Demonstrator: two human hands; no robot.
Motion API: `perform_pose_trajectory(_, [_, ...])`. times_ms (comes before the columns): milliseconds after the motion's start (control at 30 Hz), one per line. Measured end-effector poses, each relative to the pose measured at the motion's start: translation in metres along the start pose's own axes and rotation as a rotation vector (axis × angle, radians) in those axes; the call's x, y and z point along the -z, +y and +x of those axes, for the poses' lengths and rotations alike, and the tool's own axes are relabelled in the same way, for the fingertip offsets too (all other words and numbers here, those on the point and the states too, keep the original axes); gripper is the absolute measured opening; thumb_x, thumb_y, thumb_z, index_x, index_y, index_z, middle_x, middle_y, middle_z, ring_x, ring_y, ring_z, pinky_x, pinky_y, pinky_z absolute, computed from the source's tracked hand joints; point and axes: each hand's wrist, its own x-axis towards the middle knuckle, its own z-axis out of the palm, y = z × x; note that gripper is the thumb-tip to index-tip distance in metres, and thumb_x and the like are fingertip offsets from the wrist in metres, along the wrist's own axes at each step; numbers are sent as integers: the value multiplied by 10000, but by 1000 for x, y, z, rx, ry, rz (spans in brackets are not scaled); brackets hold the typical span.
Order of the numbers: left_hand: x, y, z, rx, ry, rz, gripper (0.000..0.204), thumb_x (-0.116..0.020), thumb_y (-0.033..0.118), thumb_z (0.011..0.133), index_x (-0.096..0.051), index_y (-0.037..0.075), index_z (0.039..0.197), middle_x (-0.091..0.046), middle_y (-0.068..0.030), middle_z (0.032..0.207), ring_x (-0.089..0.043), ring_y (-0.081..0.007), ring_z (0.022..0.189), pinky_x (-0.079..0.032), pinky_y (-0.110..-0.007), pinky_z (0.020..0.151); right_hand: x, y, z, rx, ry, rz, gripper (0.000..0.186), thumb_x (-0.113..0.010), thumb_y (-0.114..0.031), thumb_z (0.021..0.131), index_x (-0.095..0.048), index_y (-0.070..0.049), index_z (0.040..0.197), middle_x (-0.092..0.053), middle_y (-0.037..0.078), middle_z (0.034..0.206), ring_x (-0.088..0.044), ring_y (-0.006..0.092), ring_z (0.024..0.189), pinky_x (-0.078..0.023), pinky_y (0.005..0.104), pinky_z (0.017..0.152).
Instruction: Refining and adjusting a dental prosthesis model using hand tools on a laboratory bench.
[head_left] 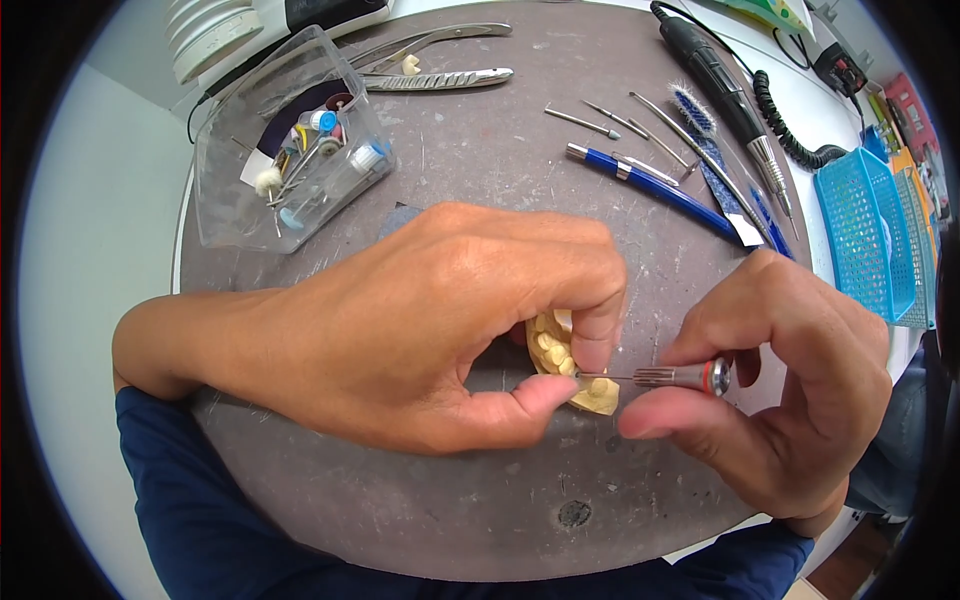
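A yellow dental cast with moulded teeth lies at the middle of the bench, partly hidden behind my fingers. My left hand curves over it, closed, with the thumb and fingertips gripping it. My right hand is closed around a small hand screwdriver with a metal handle and a red ring. Its thin shaft points left, level, and its tip meets the cast beside my left thumb and index finger. Exactly what the tip touches is too small to tell.
Far left, a clear plastic box holds burs and polishing bits. Metal pliers lie behind it. Beyond my right hand are a blue mechanical pencil, several rotary bits, a small brush and a corded handpiece. Blue baskets stand at the right edge.
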Motion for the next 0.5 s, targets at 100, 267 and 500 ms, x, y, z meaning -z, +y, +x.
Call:
perform_pose_trajectory(100, [0,-1,2,-22,-4,15,151,-720,-25,746,-675,6,886,-662,-151,995,-677,-253,924,-554,-322,732,17,1,2,49,-154,-152,410,-920,-330,644,-671,-38,786,-655,45,670,-598,129,559,-404,236,484])
perform_pose_trajectory(267, [-1,-1,3,-25,-4,16,159,-718,-35,733,-670,10,878,-663,-149,998,-679,-242,921,-556,-315,732,15,-7,3,84,-111,-194,383,-916,-306,644,-677,-35,771,-666,48,680,-609,139,584,-414,253,492])
perform_pose_trajectory(500, [-1,-2,3,-32,14,12,158,-725,-43,730,-652,17,857,-665,-144,996,-683,-233,896,-554,-308,720,8,-10,3,75,-54,-240,339,-887,-300,662,-694,-49,785,-666,51,681,-617,167,603,-438,280,513])
